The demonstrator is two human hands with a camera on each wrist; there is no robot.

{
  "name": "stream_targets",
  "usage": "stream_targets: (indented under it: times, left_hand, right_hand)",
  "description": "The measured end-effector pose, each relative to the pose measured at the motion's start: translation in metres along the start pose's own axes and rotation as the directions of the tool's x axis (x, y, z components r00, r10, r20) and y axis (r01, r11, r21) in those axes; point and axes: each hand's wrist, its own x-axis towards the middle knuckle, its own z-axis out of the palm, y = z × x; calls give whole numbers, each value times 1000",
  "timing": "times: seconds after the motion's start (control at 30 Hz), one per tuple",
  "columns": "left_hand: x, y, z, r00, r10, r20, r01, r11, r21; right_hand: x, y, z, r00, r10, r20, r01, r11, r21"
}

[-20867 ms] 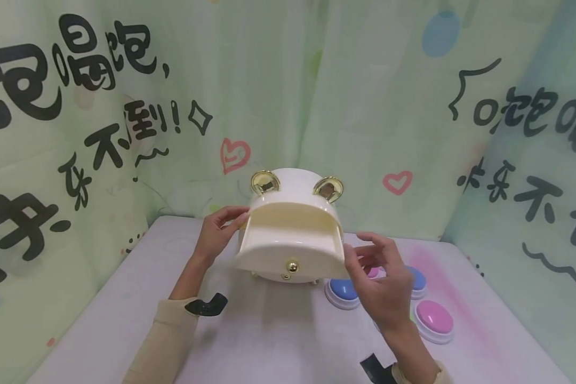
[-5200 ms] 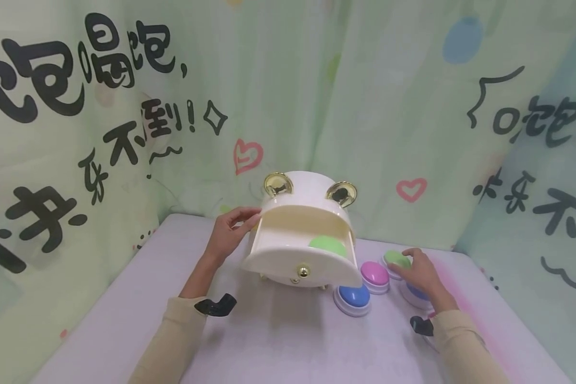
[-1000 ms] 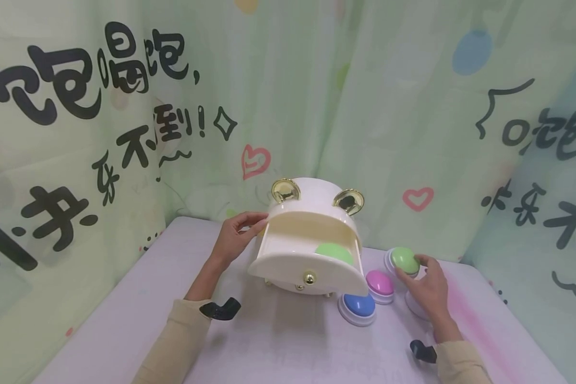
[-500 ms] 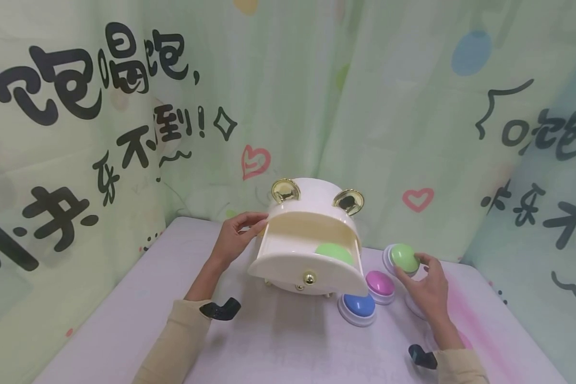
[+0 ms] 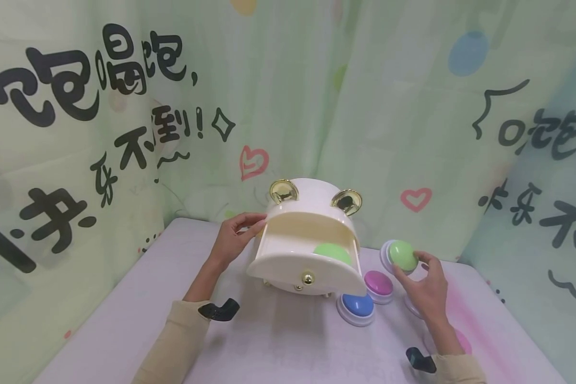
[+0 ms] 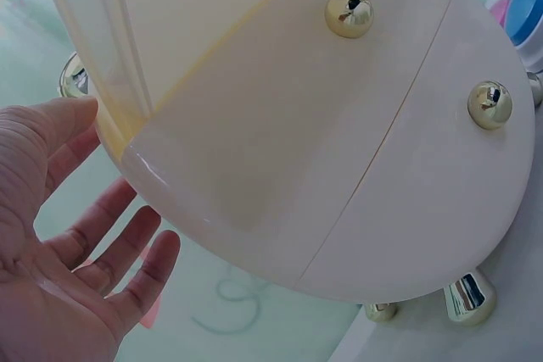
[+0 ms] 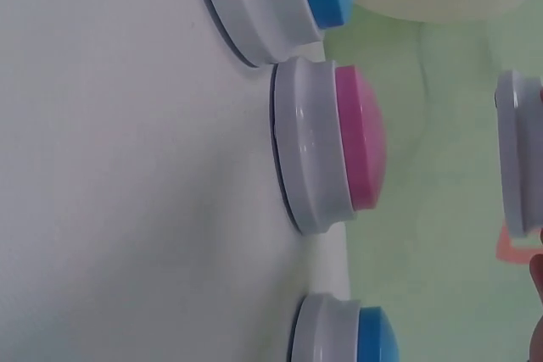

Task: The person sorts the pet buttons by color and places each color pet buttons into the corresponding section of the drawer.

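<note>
A white frog-like drawer box point(image 5: 312, 192) with gold ear-like discs stands mid-table, its upper drawer point(image 5: 278, 266) pulled out. Inside the drawer shows a green dome point(image 5: 333, 252). My left hand point(image 5: 233, 238) touches the box's left side with thumb and forefinger; in the left wrist view its other fingers are extended, apart from the box. My right hand point(image 5: 427, 285) pinches a green-topped push button point(image 5: 403, 256) by its edge, right of the box. That button tilts toward me, its white base point(image 7: 519, 154) raised off the table in the right wrist view.
Near the box's right front stand a blue push button point(image 5: 357, 306) and a pink one point(image 5: 378, 282). Another pink button point(image 5: 462, 341) is partly behind my right wrist. The table point(image 5: 269, 341) ends at a patterned green curtain point(image 5: 389, 133).
The drawer held nothing visible in the oldest frame; a green dome appeared later. Since 5.2 s ago my right hand has raised and tilted the other green button. The last second shows little motion.
</note>
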Motion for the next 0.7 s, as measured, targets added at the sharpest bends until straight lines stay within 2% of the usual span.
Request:
stream_targets:
  times: [0.27,0.33,0.53,0.7]
  left_hand:
    - [0,1,1,1000,-14,-4,14,1000,2]
    - [-1,5,1,1000,-24,-5,24,1000,10]
    - [-11,32,2,1000,-20,5,20,1000,23]
    - [-12,35,2,1000,-15,2,15,1000,20]
  right_hand:
    - [-1,-6,2,992,-99,-84,101,994,30]
    - [-1,-9,2,990,-102,-95,106,994,33]
    - [-3,-18,3,988,-103,-117,108,994,36]
    - [-6,-26,3,986,-106,-130,112,993,42]
